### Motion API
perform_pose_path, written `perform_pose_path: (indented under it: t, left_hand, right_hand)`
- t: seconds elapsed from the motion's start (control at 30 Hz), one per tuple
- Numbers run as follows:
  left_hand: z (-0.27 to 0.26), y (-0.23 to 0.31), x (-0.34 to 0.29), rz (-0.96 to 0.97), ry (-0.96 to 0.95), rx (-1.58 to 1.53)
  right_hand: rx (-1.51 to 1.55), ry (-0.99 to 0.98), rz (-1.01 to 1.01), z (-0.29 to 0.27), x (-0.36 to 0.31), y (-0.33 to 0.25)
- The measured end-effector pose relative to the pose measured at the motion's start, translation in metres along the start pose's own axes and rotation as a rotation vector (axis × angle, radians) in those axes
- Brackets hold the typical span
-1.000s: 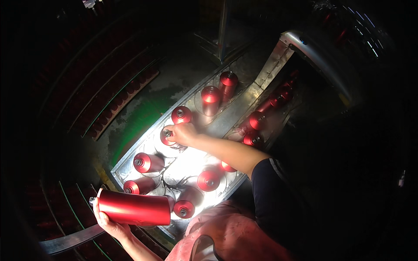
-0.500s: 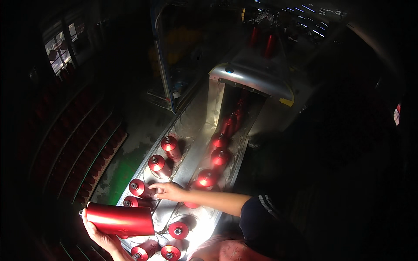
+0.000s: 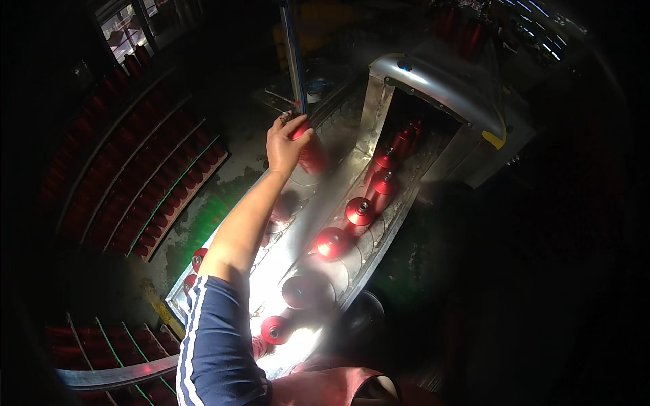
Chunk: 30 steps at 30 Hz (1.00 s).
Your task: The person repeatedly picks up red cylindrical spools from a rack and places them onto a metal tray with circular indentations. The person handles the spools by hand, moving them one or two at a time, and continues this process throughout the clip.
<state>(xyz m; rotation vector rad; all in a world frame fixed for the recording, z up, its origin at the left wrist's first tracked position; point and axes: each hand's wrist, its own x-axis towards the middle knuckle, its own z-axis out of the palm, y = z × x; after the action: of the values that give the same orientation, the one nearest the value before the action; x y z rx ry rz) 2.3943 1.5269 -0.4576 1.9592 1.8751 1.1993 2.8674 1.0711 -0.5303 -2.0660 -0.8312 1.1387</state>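
My left hand (image 3: 284, 143) reaches far forward over the metal conveyor (image 3: 298, 250). Its fingers and thumb are closed round the top of a red metal bottle (image 3: 313, 155), which tilts slightly at the conveyor's far left side. Beneath my forearm, another red bottle (image 3: 279, 218) is partly covered. On the right lane, red bottles with narrow necks stand in a row, among them one bottle (image 3: 359, 211) with its neck showing and a blurred bottle (image 3: 332, 243). Nearer to me is a further bottle (image 3: 274, 330). My right hand is out of view.
A metal tunnel housing (image 3: 440, 84) with a dark opening covers the conveyor's far end, with bottles inside. An upright post (image 3: 293, 61) stands beyond my hand. Racks (image 3: 156, 196) full of red bottles are at the left, and a curved metal rail (image 3: 122, 375) at lower left.
My left hand, which held a red bottle sideways at lower left, has moved far forward with a bottle. My right hand has left the view. The whole view has shifted.
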Motion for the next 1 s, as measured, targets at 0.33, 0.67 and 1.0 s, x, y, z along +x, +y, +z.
perform_pose_path:
  t: [0.33, 0.67, 1.0]
  left_hand:
    - [0.015, -0.119, -0.095, -0.263, -0.254, 0.306]
    - [-0.401, -0.041, -0.275, -0.705, -0.056, -0.008]
    - [-0.394, 0.018, -0.537, -0.707, 0.197, 0.088]
  right_hand:
    - [-0.278, 0.032, 0.110, -0.052, -0.069, 0.025]
    - [0.328, -0.671, -0.391, 0.178, -0.035, -0.126]
    - [-0.184, -1.294, -0.652, 0.270, -0.168, -0.155]
